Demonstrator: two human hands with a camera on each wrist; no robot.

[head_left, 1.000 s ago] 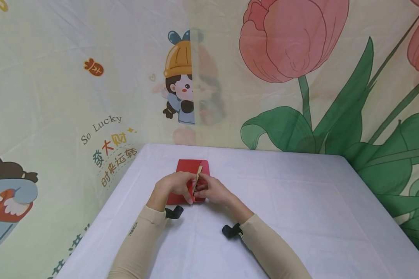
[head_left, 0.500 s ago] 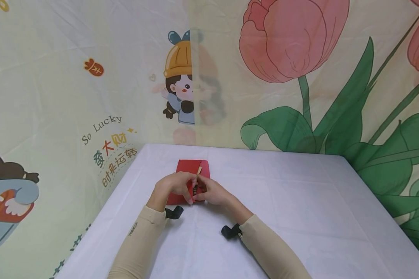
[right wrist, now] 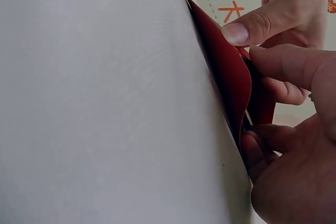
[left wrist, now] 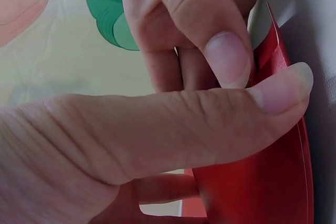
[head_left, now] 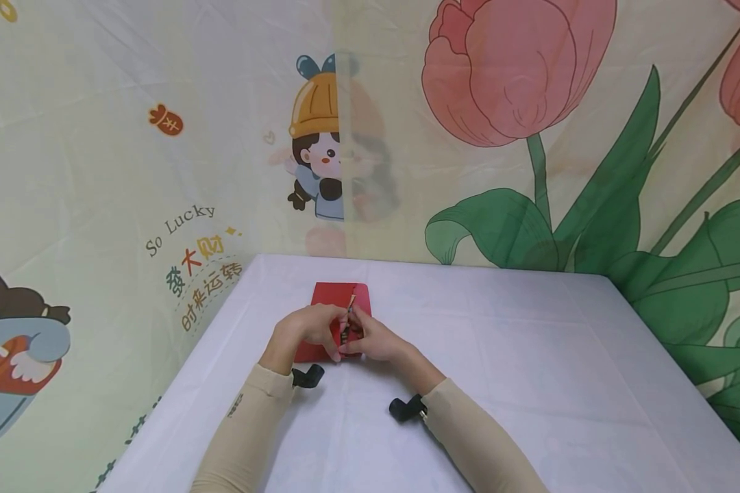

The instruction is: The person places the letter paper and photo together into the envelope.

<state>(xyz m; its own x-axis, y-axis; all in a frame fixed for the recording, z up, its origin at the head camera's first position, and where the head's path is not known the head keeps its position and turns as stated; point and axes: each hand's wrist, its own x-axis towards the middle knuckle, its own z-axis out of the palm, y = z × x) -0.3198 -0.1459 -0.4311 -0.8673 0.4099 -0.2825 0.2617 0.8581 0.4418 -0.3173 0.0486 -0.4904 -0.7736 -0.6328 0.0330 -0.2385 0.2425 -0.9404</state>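
Note:
A red envelope (head_left: 323,293) lies at the middle left of the white table, its mouth facing right and bulging apart. My left hand (head_left: 308,323) grips the envelope's edge, with the thumb (left wrist: 184,129) across its front and fingers behind. At the mouth, my right hand (head_left: 379,338) pinches a narrow beige paper slip (head_left: 352,300) with dark marks, partly inside the envelope. Its fingers (right wrist: 262,140) are curled close to the opening in the right wrist view. Much of the slip is hidden by both hands and the envelope.
A white cloth covers the table (head_left: 518,370). Behind it hangs a printed curtain (head_left: 382,239) with tulips and cartoon figures. Black wrist cameras sit below the left cuff (head_left: 308,376) and beside the right cuff (head_left: 405,409).
The beige slip shows less above the fingers and looks thinner, while dark marks on it appear between the hands. The right hand has shifted slightly; the left hand and envelope stay put.

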